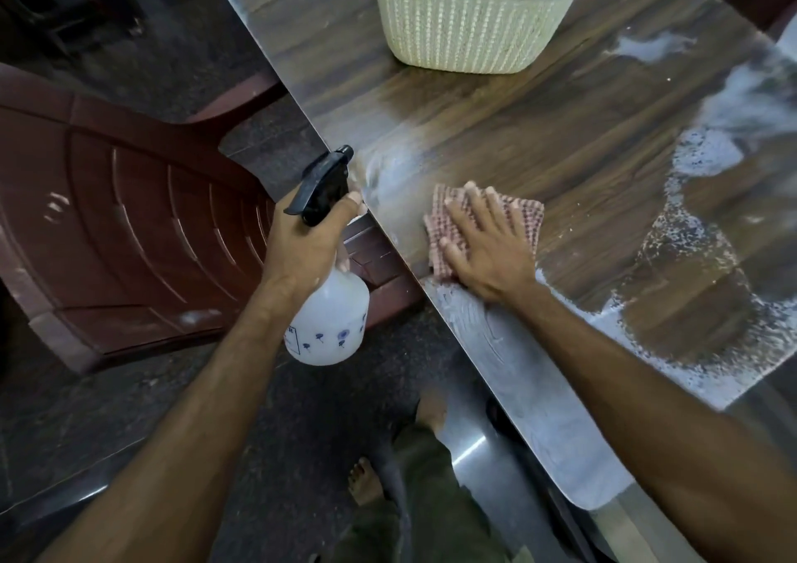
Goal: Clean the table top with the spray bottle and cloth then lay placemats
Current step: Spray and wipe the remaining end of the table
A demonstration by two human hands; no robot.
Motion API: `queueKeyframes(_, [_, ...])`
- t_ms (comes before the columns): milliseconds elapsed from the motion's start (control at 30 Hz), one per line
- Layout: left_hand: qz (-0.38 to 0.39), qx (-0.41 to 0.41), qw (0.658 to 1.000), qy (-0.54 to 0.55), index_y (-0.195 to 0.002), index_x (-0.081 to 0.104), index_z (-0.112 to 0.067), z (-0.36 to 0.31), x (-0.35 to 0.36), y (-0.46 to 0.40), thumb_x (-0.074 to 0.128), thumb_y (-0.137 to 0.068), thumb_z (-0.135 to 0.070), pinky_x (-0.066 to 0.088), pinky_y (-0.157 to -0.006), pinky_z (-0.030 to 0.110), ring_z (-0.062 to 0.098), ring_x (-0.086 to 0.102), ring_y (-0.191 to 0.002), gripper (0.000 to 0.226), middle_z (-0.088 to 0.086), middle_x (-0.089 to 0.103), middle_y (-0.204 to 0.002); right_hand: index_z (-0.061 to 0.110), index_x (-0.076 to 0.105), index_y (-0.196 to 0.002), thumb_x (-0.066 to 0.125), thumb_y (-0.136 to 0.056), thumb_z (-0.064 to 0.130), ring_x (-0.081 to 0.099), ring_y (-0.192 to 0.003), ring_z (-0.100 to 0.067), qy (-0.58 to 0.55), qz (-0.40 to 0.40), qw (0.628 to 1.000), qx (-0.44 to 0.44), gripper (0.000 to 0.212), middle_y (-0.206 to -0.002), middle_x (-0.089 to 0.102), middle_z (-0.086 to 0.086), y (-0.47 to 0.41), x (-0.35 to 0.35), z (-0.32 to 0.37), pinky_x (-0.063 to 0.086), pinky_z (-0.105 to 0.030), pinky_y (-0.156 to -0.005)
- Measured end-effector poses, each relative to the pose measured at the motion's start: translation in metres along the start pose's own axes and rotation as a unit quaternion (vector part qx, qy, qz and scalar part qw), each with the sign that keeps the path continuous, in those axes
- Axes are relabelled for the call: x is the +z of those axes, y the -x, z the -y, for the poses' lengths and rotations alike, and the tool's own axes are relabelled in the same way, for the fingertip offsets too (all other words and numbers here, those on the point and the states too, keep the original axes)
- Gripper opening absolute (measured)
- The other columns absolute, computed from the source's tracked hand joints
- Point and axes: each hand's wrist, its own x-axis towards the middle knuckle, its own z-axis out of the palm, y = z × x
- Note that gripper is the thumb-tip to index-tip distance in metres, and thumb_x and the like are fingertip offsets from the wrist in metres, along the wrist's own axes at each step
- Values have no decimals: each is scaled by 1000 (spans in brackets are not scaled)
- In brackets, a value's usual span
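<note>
Wet table (539,131): right hand (489,247) flat on cloth (524,217); left hand (308,243) grip clenched round spray bottle (327,316).

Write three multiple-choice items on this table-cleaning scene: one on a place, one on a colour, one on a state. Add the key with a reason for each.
1. Where is the spray bottle?
A. In the basket
B. Held in the left hand, beside the table edge
C. Lying on the chair

2. What colour is the basket?
A. Cream
B. Blue
C. Black

3. What state is the cloth in?
A. Hanging off the chair
B. Rolled up inside the basket
C. Pressed flat on the table under the right hand

Key: 1 B, the fingers wrap the bottle's neck off the table; 2 A, its woven wall is pale cream; 3 C, the palm lies spread over it.
</note>
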Motion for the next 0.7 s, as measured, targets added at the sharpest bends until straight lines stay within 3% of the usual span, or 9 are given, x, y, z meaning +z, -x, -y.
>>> queueKeyframes(100, [9, 7, 1000, -6, -110, 63, 1, 3, 8, 8, 61, -95, -22, 45, -47, 23, 12, 48, -32, 27, 6, 73, -87, 31, 9, -158, 12, -94, 63, -3, -153, -27, -5, -22, 998, 50, 72, -167, -3, -4, -7, 1, 7, -3, -52, -122])
queueKeyframes(200, [34, 16, 999, -13, -107, 65, -2, 1, 20, 17, 62, -92, -25, 44, -46, 23, 14, 48, -31, 27, 30, 68, -86, 31, 1, -158, 10, -96, 64, -8, -152, -27, -2, -9, 1000, 17, 71, -166, -6, -6, 19, 14, 37, -1, -55, -122])
queueKeyframes(267, [49, 15, 999, -17, -104, 65, -4, -2, 28, 21, 62, -95, -20, 44, -44, 22, 14, 47, -31, 19, 35, 65, -84, 31, 3, -158, 13, -97, 64, -8, -153, -26, 0, 3, 1000, -17, 69, -166, -5, -5, 52, 21, 42, -1, -53, -122])
queueKeyframes(367, [69, 19, 997, 4, -102, 66, -16, -6, 34, 24, 63, -92, -27, 44, -46, 23, 16, 48, -33, 16, 9, 73, -84, 32, 13, -158, 19, -97, 64, -1, -153, -24, 2, 4, 1000, -24, 69, -167, 1, -2, 97, 28, 23, -3, -49, -122])
queueKeyframes(433, [85, 27, 996, 13, -100, 65, -29, -8, 37, 25, 61, -87, -34, 45, -50, 25, 22, 53, -39, 14, -4, 72, -83, 35, 11, -158, 14, -97, 66, -2, -153, -22, 5, 0, 1000, 7, 69, -167, -1, 0, 110, 27, -3, -3, -49, -122])
queueKeyframes(600, [105, 35, 994, 14, -98, 66, -23, -9, 46, 26, 62, -85, -38, 44, -48, 25, 17, 47, -33, 20, 4, 72, -87, 33, 10, -158, 13, -95, 64, -4, -153, -23, -20, -30, 988, 152, 70, -167, -3, -2, 74, 8, -59, -3, -50, -122])
queueKeyframes(700, [113, 44, 993, 19, -96, 64, -21, -11, 56, 24, 60, -90, -29, 43, -43, 23, 14, 47, -32, 11, 1, 71, -92, 30, 4, -159, 12, -95, 64, -6, -153, -30, -13, -31, 987, 158, 72, -167, -6, -8, 53, 7, -44, -3, -54, -122])
